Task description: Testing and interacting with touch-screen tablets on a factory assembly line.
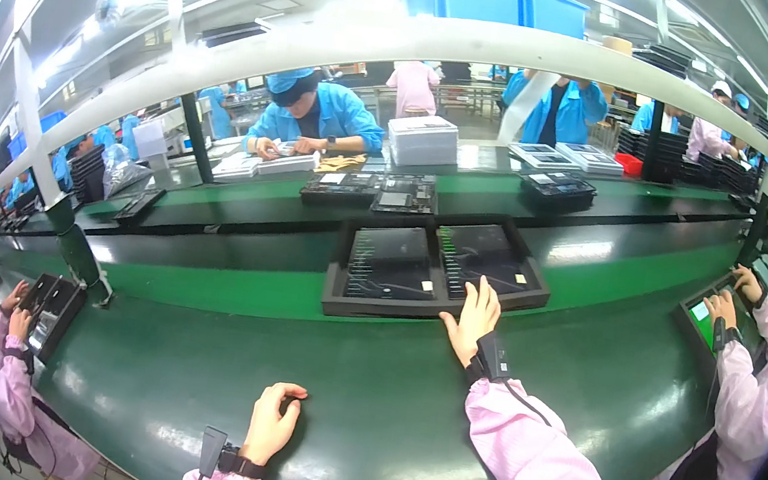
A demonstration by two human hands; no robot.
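Observation:
A black foam tray (335, 284) lies ahead of me with two dark flat screen panels side by side in its compartments. The left panel (391, 259) and the right panel (479, 259) each carry a small pale label near the lower edge. My right hand (470, 327) reaches to the tray's near edge below the right panel, fingers stretched out and nothing gripped. Nearer to me, my left hand (270, 422) rests over the green tabletop (379, 416), fingers loosely bent and the thumb apart, holding nothing. Both wrists wear dark bands with small cabled devices.
Behind the tray, more trays of opened devices (371, 189) stand on the far line, beside a white stack (421, 140). A co-worker in blue (313, 117) bends over there. Pink-sleeved co-workers handle trays at far left (57, 317) and right (702, 314). A green-based post (79, 246) stands left.

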